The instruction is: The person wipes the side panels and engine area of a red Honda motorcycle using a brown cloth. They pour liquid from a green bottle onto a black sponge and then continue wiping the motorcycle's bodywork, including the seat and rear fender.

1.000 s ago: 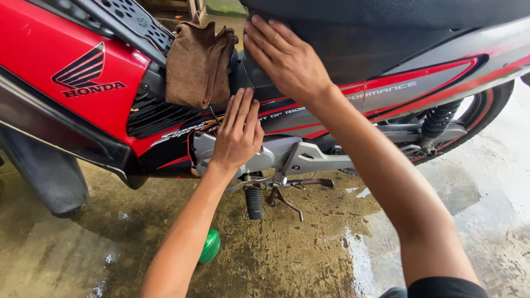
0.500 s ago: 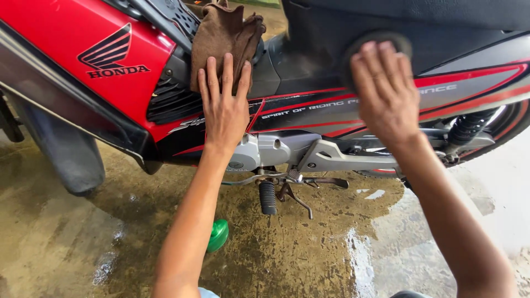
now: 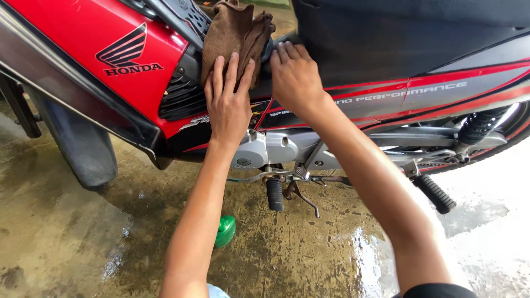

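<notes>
Left hand (image 3: pixel 229 105) lies flat, fingers spread and gripping nothing, pressing the crumpled brown cloth (image 3: pixel 236 34) draped on the red-and-grey motorcycle's side panel (image 3: pixel 386 99) so it stays put, while the right hand (image 3: pixel 295 77), open too, braces on the panel beside it.

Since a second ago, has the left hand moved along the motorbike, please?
Yes. The left hand has moved up from the grey engine casing onto the lower edge of the brown cloth draped on the motorbike.
</notes>
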